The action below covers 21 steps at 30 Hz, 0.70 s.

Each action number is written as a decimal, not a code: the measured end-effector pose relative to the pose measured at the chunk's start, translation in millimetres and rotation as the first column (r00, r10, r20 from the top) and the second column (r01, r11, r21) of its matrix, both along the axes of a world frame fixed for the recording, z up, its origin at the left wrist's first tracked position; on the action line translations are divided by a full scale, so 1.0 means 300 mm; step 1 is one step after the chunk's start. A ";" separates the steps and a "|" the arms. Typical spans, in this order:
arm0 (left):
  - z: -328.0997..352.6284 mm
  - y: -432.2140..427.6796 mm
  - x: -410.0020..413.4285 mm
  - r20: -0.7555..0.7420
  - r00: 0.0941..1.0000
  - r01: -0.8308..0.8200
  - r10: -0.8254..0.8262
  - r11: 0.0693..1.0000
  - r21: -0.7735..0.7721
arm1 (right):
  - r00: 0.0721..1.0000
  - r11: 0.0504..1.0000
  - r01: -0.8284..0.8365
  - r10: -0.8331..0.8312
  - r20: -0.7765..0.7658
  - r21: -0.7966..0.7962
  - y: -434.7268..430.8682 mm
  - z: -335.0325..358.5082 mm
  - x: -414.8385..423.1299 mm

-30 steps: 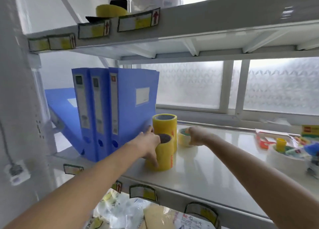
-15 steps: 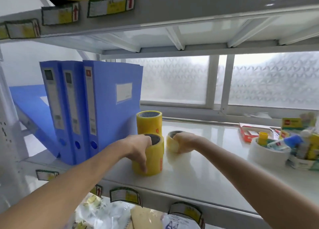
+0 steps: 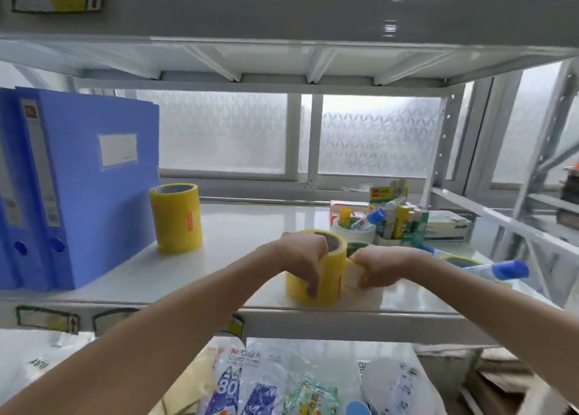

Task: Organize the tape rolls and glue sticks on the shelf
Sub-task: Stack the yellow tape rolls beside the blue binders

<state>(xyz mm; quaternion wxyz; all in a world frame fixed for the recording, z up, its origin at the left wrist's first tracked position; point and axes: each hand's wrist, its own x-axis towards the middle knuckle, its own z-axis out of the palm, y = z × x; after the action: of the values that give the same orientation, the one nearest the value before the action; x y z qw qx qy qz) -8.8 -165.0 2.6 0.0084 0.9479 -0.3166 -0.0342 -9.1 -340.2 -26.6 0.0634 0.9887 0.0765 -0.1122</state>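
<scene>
My left hand (image 3: 303,259) grips a stack of yellow tape rolls (image 3: 329,277) near the front edge of the white shelf (image 3: 250,233). Right beside it, my right hand (image 3: 380,269) holds a small pale tape roll (image 3: 353,275) that touches the stack. Another yellow tape stack (image 3: 176,218) stands upright by the blue binders. At the back right, a white tape roll (image 3: 357,233) has glue sticks (image 3: 366,221) stuck in its core. A blue-capped glue tube (image 3: 498,270) lies at the right, partly hidden by my right forearm.
Blue binders (image 3: 75,183) stand at the left of the shelf. Small boxes and bottles (image 3: 407,219) crowd the back right corner. Frosted windows lie behind, and an upper shelf (image 3: 282,17) hangs overhead. Paper packs (image 3: 238,380) fill the shelf below.
Both hands have slid the front yellow stack and the small roll rightwards, away from the binders and the other yellow stack. The view has shifted right too.
</scene>
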 end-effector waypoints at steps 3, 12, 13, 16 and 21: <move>-0.003 -0.118 0.002 0.009 0.999 0.053 -0.053 0.998 -0.028 | 0.996 0.997 0.076 -0.075 0.054 -0.009 -0.082 0.008 -0.028; -0.026 -0.247 0.031 0.033 0.994 0.107 -0.105 0.992 -0.072 | 0.991 0.993 0.116 -0.114 0.077 -0.027 -0.161 0.031 -0.010; -0.025 -0.252 0.030 0.030 0.994 0.110 -0.108 0.991 -0.074 | 0.993 0.993 0.108 -0.106 0.057 -0.041 -0.167 0.036 -0.004; -0.029 -0.274 0.029 0.022 0.993 0.117 -0.115 0.989 -0.085 | 0.993 0.987 0.117 -0.117 0.013 -0.114 -0.191 0.042 0.018; -0.027 -0.306 0.016 0.021 0.992 0.130 -0.128 0.984 -0.120 | 0.986 0.982 0.169 -0.169 0.009 -0.086 -0.241 0.051 0.024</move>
<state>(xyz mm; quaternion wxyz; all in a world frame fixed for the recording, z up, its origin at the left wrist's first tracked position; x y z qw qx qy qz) -4.1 -256.7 -5.6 0.0616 0.9234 -0.3788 -0.0090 -1.9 -412.6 -11.2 0.0963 0.9880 -0.0126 -0.1197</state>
